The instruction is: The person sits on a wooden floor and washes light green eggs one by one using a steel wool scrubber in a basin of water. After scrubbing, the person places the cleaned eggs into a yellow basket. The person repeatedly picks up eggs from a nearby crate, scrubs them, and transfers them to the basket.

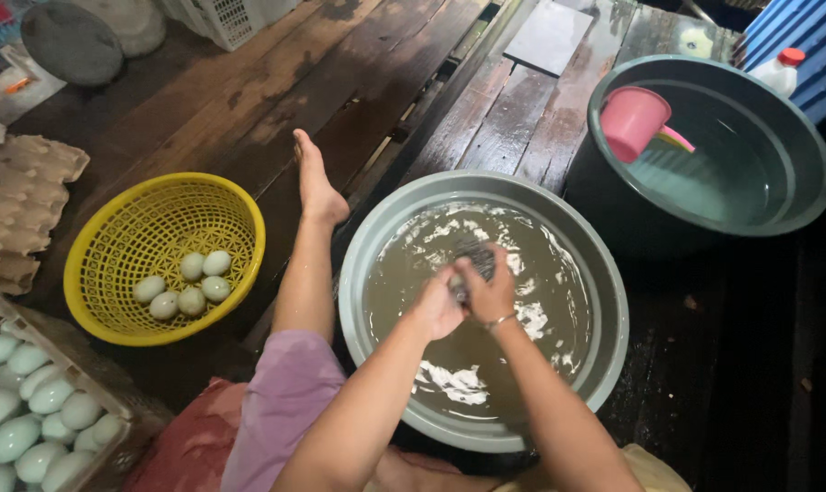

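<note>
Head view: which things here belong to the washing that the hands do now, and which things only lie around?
In use:
left hand
right hand
dark scrubber
grey basin of soapy water
yellow basket of pale eggs
crate of eggs

Lying about:
second basin
pink cup
egg cartons
white bottle

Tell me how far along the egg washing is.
Done, by the look of it: five pale eggs lie in the yellow basket. In hand: the left hand and right hand meet over the grey basin of murky, foamy water, the right hand on a dark scrubber; whether an egg is between them cannot be seen. Left: a crate full of pale eggs at lower left.
</note>
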